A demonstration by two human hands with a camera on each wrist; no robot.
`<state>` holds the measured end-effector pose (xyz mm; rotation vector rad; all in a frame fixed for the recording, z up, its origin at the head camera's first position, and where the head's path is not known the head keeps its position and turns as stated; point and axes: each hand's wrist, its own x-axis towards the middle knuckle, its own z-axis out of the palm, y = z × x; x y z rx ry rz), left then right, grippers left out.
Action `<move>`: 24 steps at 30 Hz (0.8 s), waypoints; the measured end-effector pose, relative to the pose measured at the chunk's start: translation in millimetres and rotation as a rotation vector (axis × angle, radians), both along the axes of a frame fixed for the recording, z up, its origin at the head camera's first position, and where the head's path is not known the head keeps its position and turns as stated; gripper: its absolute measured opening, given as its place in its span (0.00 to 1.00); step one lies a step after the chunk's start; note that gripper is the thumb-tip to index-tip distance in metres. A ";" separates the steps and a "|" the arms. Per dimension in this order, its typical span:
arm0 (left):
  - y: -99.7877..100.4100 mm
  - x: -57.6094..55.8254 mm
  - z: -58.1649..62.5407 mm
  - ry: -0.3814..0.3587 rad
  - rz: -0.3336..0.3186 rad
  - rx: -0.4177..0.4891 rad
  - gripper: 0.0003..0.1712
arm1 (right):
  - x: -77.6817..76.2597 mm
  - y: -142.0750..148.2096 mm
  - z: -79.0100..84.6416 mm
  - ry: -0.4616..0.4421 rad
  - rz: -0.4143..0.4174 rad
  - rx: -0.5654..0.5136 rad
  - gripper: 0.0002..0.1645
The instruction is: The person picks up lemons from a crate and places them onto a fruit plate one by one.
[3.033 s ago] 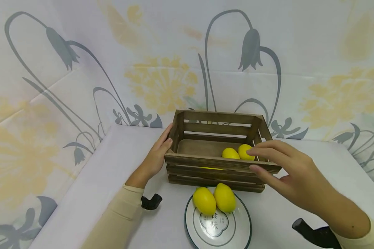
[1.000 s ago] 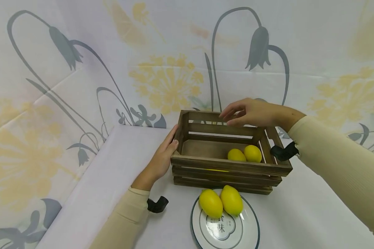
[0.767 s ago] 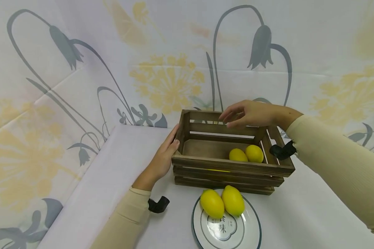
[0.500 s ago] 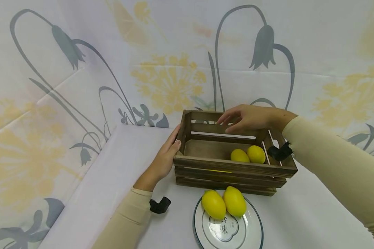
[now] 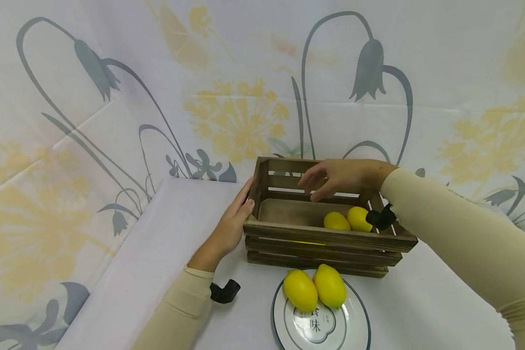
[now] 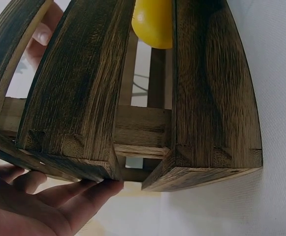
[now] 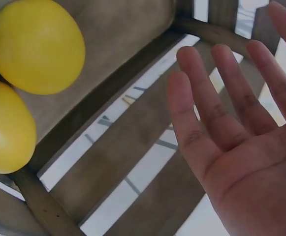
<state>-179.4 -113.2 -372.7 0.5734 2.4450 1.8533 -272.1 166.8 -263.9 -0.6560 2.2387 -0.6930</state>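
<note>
A brown slatted wooden crate (image 5: 332, 235) stands on the white table. My left hand (image 5: 229, 226) rests against its left end, its fingers extended along the outer slats, as the left wrist view also shows. My right hand (image 5: 339, 177) hovers over the crate's inside near the back slats, holding nothing. In the right wrist view its fingers (image 7: 214, 113) are spread and slightly bent. Two lemons, a left one (image 5: 337, 221) and a right one (image 5: 358, 218), lie in the crate's right part. A strip of yellow shows between the front slats.
In front of the crate is a round white plate (image 5: 337, 335) with a dark rim and printed characters. Two more lemons, one left (image 5: 300, 290) and one right (image 5: 330, 286), lie on it. A flower-printed cloth (image 5: 245, 58) rises behind the table.
My right hand has gone from the crate's front right edge to above its back, then lower and slightly left into the crate's opening. My left hand stays at the left end.
</note>
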 end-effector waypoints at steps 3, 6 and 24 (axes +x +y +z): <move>0.1 0.1 0.0 -0.007 -0.002 0.005 0.31 | -1.2 -2.2 -4.3 -0.040 0.008 -0.005 0.30; 0.3 0.9 0.5 -0.014 -0.002 0.001 0.31 | -2.6 -4.0 -9.0 -0.041 0.014 0.005 0.29; -1.9 0.0 1.2 -0.013 -0.012 0.002 0.31 | -8.6 -12.6 -35.1 -0.097 0.121 0.112 0.32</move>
